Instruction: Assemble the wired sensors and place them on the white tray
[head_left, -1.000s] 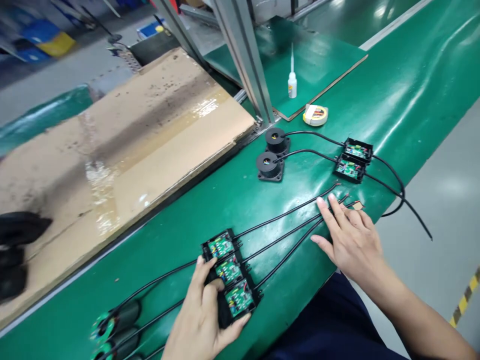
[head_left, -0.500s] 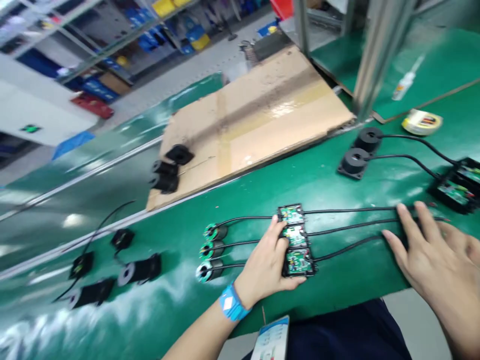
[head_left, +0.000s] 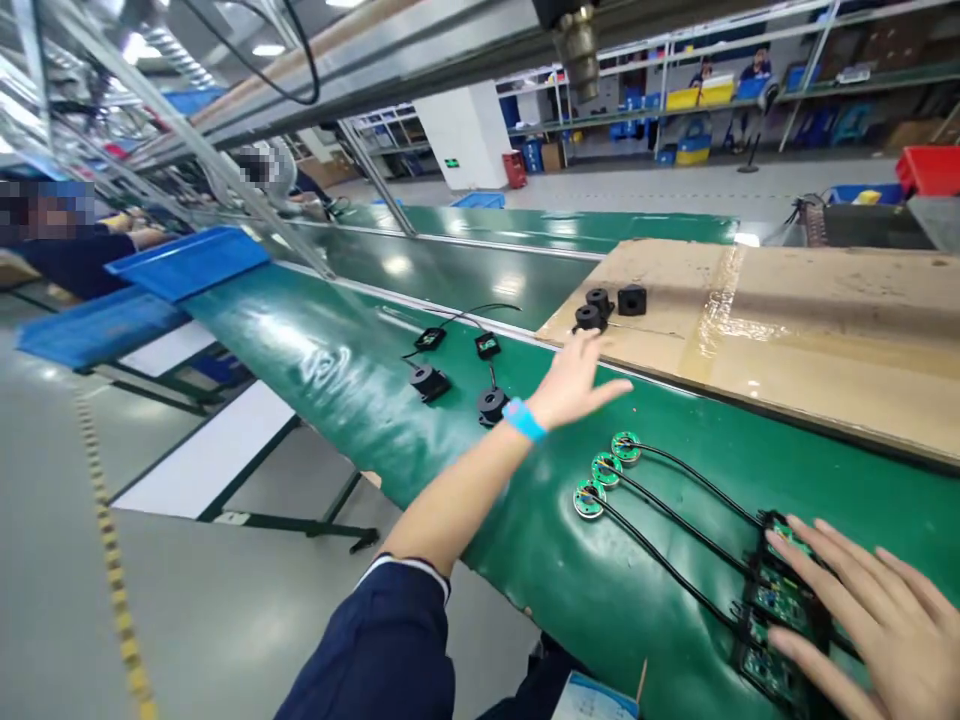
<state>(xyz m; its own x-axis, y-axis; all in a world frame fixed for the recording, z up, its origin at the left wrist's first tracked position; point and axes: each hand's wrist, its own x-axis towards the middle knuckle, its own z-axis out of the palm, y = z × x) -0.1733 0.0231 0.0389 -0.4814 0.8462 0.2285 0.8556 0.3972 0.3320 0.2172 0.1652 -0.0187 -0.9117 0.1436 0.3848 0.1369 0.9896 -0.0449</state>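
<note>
My left hand is stretched over the bench with its thumb apart, holding nothing. Its fingertips come up to a round black housing at the cardboard's edge; whether they touch it I cannot tell. Two more black housings, one round and one squarish, sit beside it. My right hand lies with spread fingers over a row of three black-cased circuit boards, partly covering them. Black cables lead from these cases to three round green boards on the bench.
The cardboard sheet lies along the bench's far side. Black housings wired to small cases stand left of my left hand. Blue trays are at the far left, near another person. A metal beam crosses overhead.
The view has swung left and up. My left hand has let go of the circuit boards and reached toward the black housings. My right hand has come from the cables to the boards.
</note>
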